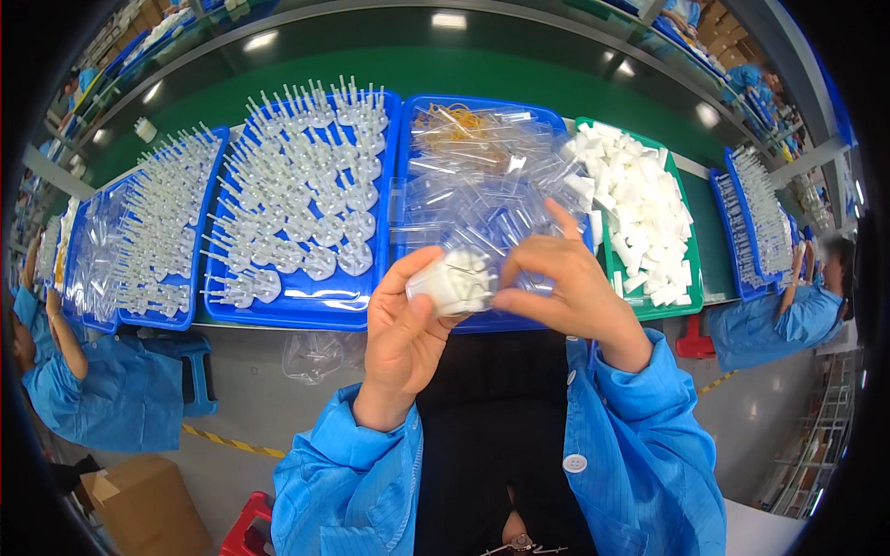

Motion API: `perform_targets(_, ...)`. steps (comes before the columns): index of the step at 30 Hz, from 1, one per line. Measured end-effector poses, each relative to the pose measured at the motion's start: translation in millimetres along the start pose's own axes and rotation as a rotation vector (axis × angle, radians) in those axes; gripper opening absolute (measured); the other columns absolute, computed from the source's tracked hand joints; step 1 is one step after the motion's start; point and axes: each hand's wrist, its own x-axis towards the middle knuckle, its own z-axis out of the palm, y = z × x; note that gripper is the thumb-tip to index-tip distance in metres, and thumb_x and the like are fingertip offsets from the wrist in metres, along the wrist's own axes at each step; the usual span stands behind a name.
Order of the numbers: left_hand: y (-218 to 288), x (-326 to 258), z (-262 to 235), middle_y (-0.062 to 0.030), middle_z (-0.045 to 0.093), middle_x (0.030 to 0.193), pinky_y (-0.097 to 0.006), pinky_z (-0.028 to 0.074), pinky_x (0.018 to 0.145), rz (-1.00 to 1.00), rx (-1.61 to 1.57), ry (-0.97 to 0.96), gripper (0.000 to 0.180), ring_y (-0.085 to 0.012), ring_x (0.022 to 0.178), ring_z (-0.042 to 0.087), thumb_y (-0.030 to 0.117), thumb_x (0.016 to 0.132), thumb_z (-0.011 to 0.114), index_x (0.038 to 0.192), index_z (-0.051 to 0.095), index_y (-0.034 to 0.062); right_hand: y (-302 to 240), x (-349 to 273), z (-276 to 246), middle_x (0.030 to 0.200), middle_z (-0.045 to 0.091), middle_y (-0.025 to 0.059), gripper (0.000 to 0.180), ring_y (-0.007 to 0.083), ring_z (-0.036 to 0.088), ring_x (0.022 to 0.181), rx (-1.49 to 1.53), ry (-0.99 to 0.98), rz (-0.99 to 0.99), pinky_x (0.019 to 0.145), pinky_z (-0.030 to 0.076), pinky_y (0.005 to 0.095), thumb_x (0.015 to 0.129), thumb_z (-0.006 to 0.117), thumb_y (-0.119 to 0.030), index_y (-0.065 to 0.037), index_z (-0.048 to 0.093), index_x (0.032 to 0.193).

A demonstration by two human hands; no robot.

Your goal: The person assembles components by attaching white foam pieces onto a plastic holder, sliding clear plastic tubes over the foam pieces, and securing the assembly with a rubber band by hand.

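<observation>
Two hands are meeting above the near edge of the worktop. The left hand is gripping a small bundle of white plastic parts, with its thumb on one side and its fingers wrapping around the other. The right hand is pinching the right end of the same bundle with thumb and fingertips, and one finger is sticking up. Both arms are wearing bright blue sleeves.

Behind the bundle, a blue tray is holding a heap of clear plastic bags (some yellow rubber bands are lying at its far end). Just to the left, another blue tray is holding rows of white parts with thin stems, all pointing toward the far edge. Further left, a third blue tray is holding more of the same stemmed parts. To the right, a green tray is holding a pile of small white blocks.

A clear bag is lying below the near edge. A brown cardboard box is sitting at the lower left corner, beside something red. Other people in blue coats are working at both sides.
</observation>
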Motion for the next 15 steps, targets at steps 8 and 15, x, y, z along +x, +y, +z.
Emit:
perform_targets(8, -24.1, 3.5, -5.6, -0.02, 0.054, 0.126, -0.047, 0.047, 0.098, -0.044, -0.339, -0.138, 0.045, -0.0326, 0.116, 0.055, 0.011, 0.091, 0.059, 0.131, 0.042, 0.0019, 25.6, -27.1, 49.2, 0.057, 0.044, 0.0002, 0.031, 0.0096, 0.046, 0.052, 2.097, 0.082, -0.127, 0.092, 0.044, 0.0355, 0.095, 0.04, -0.016, 0.001, 0.058, 0.113)
perform_targets(15, -14.6, 13.3, -5.7, -0.0171, 0.053, 0.123, -0.038, 0.048, 0.096, 0.276, 0.411, -0.102, 0.039, -0.0283, 0.116, 0.054, 0.001, 0.081, 0.068, 0.118, 0.054, 0.0002, -18.1, -12.3, 7.0, 0.122, 0.055, 0.0156, 0.06, 0.0098, 0.056, 0.067, 1.139, 0.165, 0.244, 0.049, 0.046, 0.018, 0.079, 0.064, 0.003, -0.002, 0.045, 0.136)
